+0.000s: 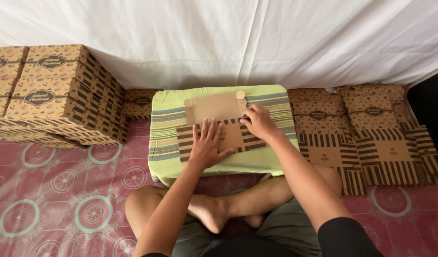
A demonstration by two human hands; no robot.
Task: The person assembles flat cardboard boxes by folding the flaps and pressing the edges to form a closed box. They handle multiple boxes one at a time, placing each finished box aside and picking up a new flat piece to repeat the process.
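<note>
Near: person sits cross-legged on a red patterned floor mat [61, 190], both arms reaching fwd over the knees.

Mid: small low table w/ green striped cloth [164, 143]. On it lies a flat box blank [228, 128], brown card w/ dark stripe print, far flap plain brown and folded up/back. Left hand [207, 145] is spread flat, palm down on the blank's near-left part, fingers splayed, gripping nothing, just pressing. Right hand [259, 121] sits at the blank's right edge, fingers curled onto the card at the fold line; looks like a pinch/press, can't tell if it actually has hold of a flap.

Risk (judgement): if the right hand pushes the fold while the left presses off-centre, the blank could skew on the cloth → crooked crease. Cloth is loose, may slide. Thin card could tear at tab slots.

Far left: stack of finished boxes [57, 90], same print, stacked against the white sheet [228, 38]. Far right: pile of flat blanks [371, 138] on the floor, well apart from the hands.
</note>
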